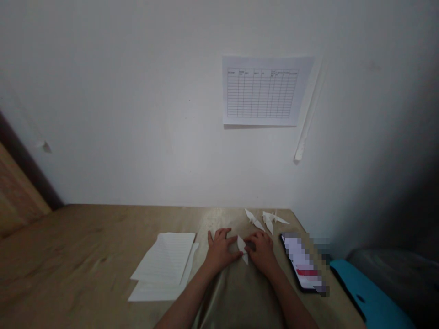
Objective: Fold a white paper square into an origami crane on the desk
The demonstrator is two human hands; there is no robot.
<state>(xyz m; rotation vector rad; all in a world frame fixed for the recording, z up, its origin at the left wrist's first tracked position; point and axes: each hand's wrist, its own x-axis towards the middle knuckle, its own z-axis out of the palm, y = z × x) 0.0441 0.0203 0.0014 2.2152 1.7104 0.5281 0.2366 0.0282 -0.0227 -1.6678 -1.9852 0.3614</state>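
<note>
A small folded white paper piece (242, 246), pointed at both ends, lies between my two hands near the middle of the table. My left hand (221, 249) grips its left side with thumb and index finger, the other fingers bent outward. From the right, my right hand (262, 251) pinches the same piece with its thumb and index fingertips. Just beyond my right hand lie white folded paper birds, one on the left (254, 220) and a bunched group (270, 221) beside it. The fingertips hide part of the paper.
Lined paper sheets (168, 256) lie stacked left of my hands. A phone (302, 269) with a lit, partly blurred screen rests near the table's right edge. Past that edge is a blue chair (373, 297). A printed table sheet (262, 91) hangs on the wall behind.
</note>
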